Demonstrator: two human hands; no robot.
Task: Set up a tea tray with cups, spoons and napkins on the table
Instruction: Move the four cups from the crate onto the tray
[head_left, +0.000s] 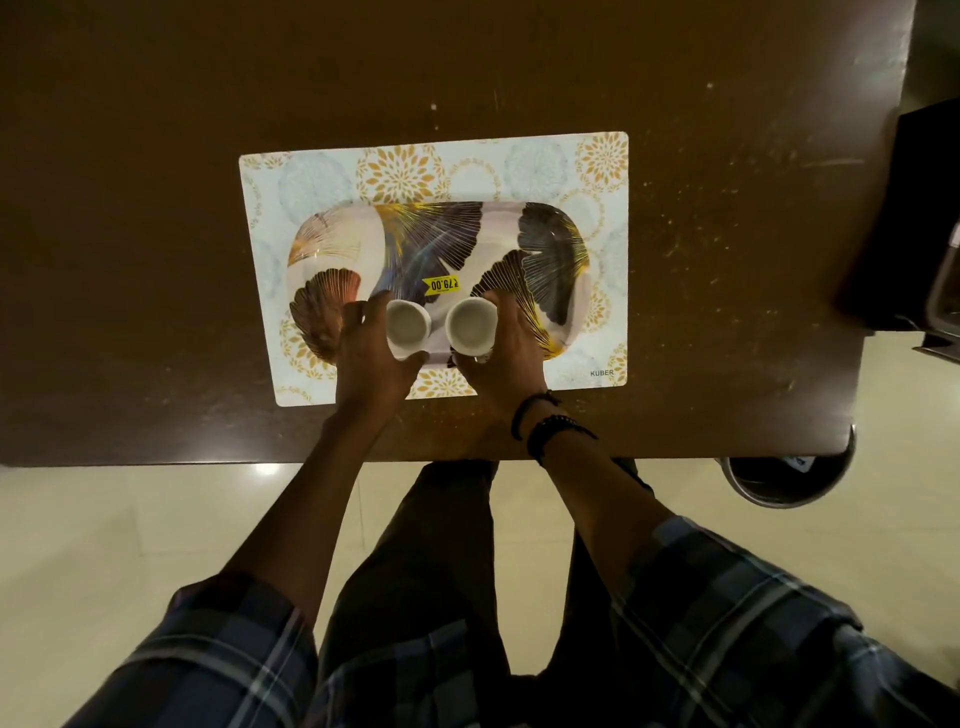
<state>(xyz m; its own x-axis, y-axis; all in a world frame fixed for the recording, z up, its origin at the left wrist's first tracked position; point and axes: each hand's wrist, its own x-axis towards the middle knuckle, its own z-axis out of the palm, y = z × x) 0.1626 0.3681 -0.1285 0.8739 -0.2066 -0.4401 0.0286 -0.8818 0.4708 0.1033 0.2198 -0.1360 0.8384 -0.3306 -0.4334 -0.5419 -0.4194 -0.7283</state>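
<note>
A rounded tray printed with dark and gold leaves lies on a white patterned placemat; a yellow price sticker sits on it. My left hand grips a small white cup over the tray's near edge. My right hand grips a second white cup right beside the first. Both cups are upright with empty insides. I cannot tell whether they touch the tray. No spoons or napkins are visible.
The mat lies on a dark brown table whose near edge runs just behind my wrists. A dark box-like object stands at the right edge. A metal bin stands on the pale tiled floor under the table's right corner.
</note>
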